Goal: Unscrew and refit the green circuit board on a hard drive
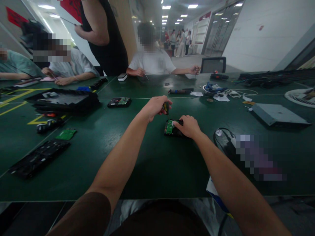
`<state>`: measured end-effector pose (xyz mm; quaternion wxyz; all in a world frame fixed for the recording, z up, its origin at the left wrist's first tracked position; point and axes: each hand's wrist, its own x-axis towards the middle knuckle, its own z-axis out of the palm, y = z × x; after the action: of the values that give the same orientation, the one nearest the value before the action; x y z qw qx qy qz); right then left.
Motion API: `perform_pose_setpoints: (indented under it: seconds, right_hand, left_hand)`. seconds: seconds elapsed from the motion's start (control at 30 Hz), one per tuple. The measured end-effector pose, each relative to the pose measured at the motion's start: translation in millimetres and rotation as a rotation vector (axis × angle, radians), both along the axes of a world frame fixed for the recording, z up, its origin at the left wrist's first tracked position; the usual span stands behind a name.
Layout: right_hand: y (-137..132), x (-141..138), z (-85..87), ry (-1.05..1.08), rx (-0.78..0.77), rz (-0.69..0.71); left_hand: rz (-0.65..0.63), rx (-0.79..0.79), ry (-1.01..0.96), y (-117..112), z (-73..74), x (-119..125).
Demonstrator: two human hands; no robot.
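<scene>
A hard drive lies on the green table with its green circuit board facing up. My right hand grips its right end, thumb across the top and fingers along the far side. Above the board, my left hand is closed around a screwdriver with a dark and yellow handle. The screwdriver points down at the board; whether its tip sits in a screw is too small to tell.
Left of my hands lie another hard drive, a loose green circuit board, a black plastic part and stacked black trays. A grey metal box and a black cable are at the right. A person sits across the table.
</scene>
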<state>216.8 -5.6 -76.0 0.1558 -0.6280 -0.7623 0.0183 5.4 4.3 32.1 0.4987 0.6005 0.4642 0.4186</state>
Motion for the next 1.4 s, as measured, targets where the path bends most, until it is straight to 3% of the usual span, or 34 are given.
perform_pose_setpoints:
  seconds: [0.6, 1.0, 1.4]
  right_hand:
    - [-1, 0, 0.7, 0.006, 0.011, 0.005]
    - [-1, 0, 1.2, 0.000, 0.005, -0.001]
    - [-4, -3, 4.3, -0.022, 0.023, -0.015]
  left_hand:
    - [-0.094, -0.012, -0.110, 5, -5.3, 1]
    - [-0.005, 0.147, -0.045, 1, -3.3, 5]
    - [-0.044, 0.041, -0.333, 4, -9.4, 14]
